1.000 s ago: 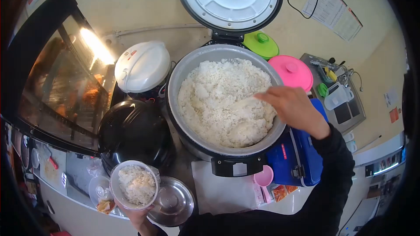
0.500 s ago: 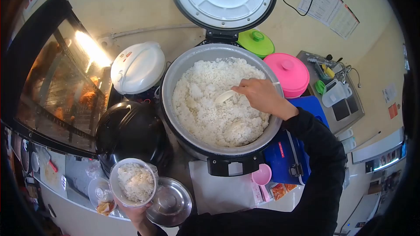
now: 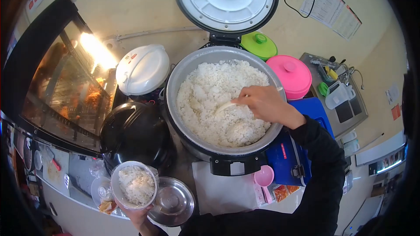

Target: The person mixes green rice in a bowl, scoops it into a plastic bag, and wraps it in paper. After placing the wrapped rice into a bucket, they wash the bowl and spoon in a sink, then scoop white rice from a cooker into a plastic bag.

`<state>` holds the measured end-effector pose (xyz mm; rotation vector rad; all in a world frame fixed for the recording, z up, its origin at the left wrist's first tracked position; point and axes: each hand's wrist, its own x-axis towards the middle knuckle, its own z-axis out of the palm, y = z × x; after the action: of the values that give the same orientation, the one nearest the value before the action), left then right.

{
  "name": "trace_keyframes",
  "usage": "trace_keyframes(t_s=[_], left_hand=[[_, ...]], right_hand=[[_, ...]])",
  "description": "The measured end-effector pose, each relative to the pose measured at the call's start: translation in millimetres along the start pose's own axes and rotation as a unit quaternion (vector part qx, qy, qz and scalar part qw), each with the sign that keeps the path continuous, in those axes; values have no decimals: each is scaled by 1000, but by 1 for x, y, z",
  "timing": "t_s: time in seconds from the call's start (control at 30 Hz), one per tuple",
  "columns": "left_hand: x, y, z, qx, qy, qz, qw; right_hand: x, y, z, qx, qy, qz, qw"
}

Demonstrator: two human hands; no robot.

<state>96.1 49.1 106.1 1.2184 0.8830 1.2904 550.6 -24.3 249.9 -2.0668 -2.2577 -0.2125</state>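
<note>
A large open rice cooker point(image 3: 172, 88) stands in the middle, full of white cooked rice point(image 3: 214, 91). Above the rice, my right hand point(image 3: 264, 104) is closed around a pale rice paddle point(image 3: 225, 106), whose blade meets the rice surface. At the lower left, my left hand point(image 3: 136, 215) holds a white bowl point(image 3: 114, 188) from below, with a mound of rice inside it. Most of the left fingers are hidden under the bowl. A round metal lid point(image 3: 177, 205) lies just right of that bowl.
A lit glass display case point(image 3: 65, 87) is at the left, near a black cooker point(image 3: 135, 135) and a white cooker point(image 3: 143, 70). Pink point(image 3: 291, 76) and green point(image 3: 259, 46) lidded containers and a blue box point(image 3: 284, 161) line the right. A pink ladle point(image 3: 264, 177) lies in front.
The paddle's blade has sunk a little into the rice and is partly covered. The view has shifted slightly. My left hand still holds the bowl in the same place.
</note>
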Motion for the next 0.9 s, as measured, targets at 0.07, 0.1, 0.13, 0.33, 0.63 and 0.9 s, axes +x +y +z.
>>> trace_keyframes(t_s=[0.07, 0.1, 0.13, 0.33, 0.63, 0.9], left_hand=[[1, -2, -2, -1, -7, 8, 1000], [2, -3, -2, -7, -10, 13, 1000], [2, -5, -3, -8, -13, 16, 1000], [3, -4, -5, 30, -53, 38, 997], [7, -15, -7, 6, -38, 6, 999], [16, 1, 4, 59, -50, 5, 997]], right_hand=[[5, 3, -9, 11, 17, 42, 999], [7, 4, -5, 22, 32, 34, 999], [11, 6, 6, 33, 48, 25, 998], [9, -32, 21, 45, -72, -19, 996], [21, -28, -12, 41, 13, 52, 998], [45, -21, 17, 41, 33, -17, 998]])
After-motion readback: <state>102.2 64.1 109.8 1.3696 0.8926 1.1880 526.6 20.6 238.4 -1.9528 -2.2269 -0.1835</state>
